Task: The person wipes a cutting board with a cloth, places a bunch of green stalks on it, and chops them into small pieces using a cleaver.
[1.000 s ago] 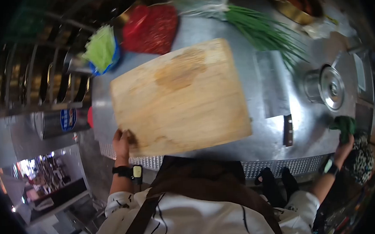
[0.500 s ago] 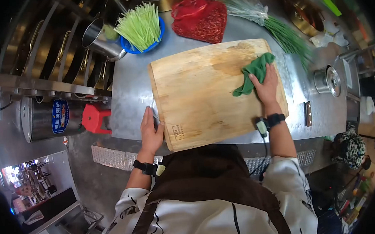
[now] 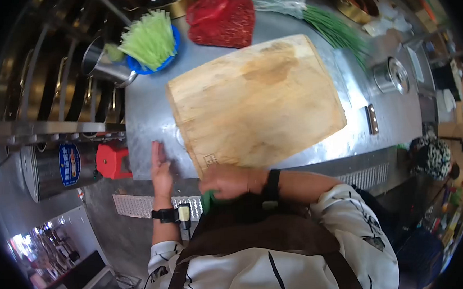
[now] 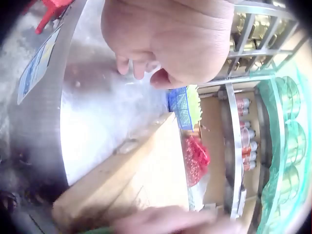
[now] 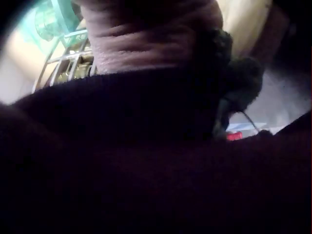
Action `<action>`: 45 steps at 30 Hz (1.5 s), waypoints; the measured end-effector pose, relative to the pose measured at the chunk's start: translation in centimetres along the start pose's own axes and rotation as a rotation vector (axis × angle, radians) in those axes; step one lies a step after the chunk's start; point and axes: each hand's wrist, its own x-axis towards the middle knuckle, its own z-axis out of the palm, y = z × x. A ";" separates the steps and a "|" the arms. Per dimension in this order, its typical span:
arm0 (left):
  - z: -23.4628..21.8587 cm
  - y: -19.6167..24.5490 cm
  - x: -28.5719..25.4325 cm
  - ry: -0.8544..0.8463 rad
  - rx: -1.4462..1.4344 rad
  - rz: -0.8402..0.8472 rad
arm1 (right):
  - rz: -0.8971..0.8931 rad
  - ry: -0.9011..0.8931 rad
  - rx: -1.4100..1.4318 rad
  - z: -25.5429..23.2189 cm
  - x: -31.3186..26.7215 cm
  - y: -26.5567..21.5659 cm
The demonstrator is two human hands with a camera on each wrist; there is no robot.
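Observation:
A large wooden cutting board [image 3: 250, 101] lies at a slant on the steel table, with a darker stain near its far edge. At its near left corner my right hand [image 3: 228, 179] grips a green cloth [image 3: 207, 201], part of which hangs below the board's edge in front of the apron. In the right wrist view the bunched cloth [image 5: 243, 83] shows dark beside the wrist. My left hand [image 3: 161, 172] is off to the left of the board over the table, fingers extended and holding nothing. The left wrist view shows that hand [image 4: 170, 41] apart from the board.
Behind the board stand a blue basket of pale green stalks [image 3: 148, 43], a red bag [image 3: 221, 20] and bundled green chives [image 3: 330, 30]. A knife handle [image 3: 372, 120] and a lidded steel pot [image 3: 391, 76] are to the right. A red stool [image 3: 113, 159] stands left.
My right hand has swept the cloth from the table's right side over the board to its near left corner. The left hand has left the board's edge and moved further left.

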 end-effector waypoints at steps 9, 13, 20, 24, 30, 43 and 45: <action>6.0 0.2 -0.6 -0.087 0.908 0.125 | 0.285 0.219 -0.776 -7.3 -6.1 0.5; 6.1 0.2 -0.6 -0.080 1.024 0.160 | 0.758 0.759 -0.868 -16.3 -19.6 1.7; 6.3 0.4 -0.2 -0.083 0.996 0.083 | 0.838 1.090 -1.210 -21.1 -33.5 -3.3; 6.3 0.9 -0.1 -0.094 0.950 0.066 | 0.585 1.197 -0.951 -21.3 -26.7 -4.0; 6.7 0.0 0.0 -0.020 0.841 0.016 | 0.586 0.959 -0.906 -16.3 -16.0 4.8; 2.7 2.5 0.8 -0.256 0.634 0.058 | 0.223 -0.346 0.193 -4.5 -2.5 0.5; 2.2 2.8 1.1 -0.279 0.659 0.083 | 0.385 -0.287 0.101 -7.2 -4.9 -1.0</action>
